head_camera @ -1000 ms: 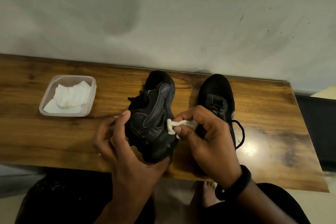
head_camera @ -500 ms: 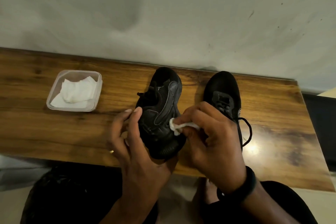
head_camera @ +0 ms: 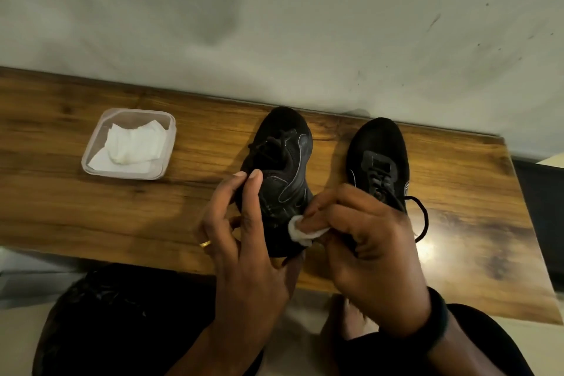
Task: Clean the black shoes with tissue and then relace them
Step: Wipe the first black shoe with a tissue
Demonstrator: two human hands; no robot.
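Black mesh and smooth panels edged with thin pale seams make up the sneaker [head_camera: 287, 168] that the left hand [head_camera: 241, 241] grips. Two fingers reach up along its left side near the collar and the palm cups the heel end from below. The shoe is rolled partly over so that one flank faces up, with its toe pointing away from the person. Whether the toe rests on the wood cannot be told. The right hand [head_camera: 366, 241] sits just to the right of the shoe. Its curled fingers pinch a small wad of white tissue [head_camera: 300, 230] and press it against the sneaker's flank close to the heel. The hands are close together, with only the shoe's heel end between them.

Beyond the right hand's knuckles, and partly hidden by them, the second black sneaker [head_camera: 378, 143] stands upright on its sole, toe away, laces threaded. A loop of black lace [head_camera: 423, 217] curls out to the right of that hand.

Well off to the left of the left hand sits a clear plastic container [head_camera: 88, 159] with crumpled white tissues [head_camera: 134, 146] inside. Everything stands on a wooden tabletop [head_camera: 61, 207] with dark grain, and its far edge meets a pale grey wall [head_camera: 274, 24]. A gold ring [head_camera: 205, 243] shows on a left finger, and a black band [head_camera: 438, 323] circles the right wrist. Below the hands, past the table's near edge, are dark-clothed knees and a bare foot [head_camera: 351, 323].
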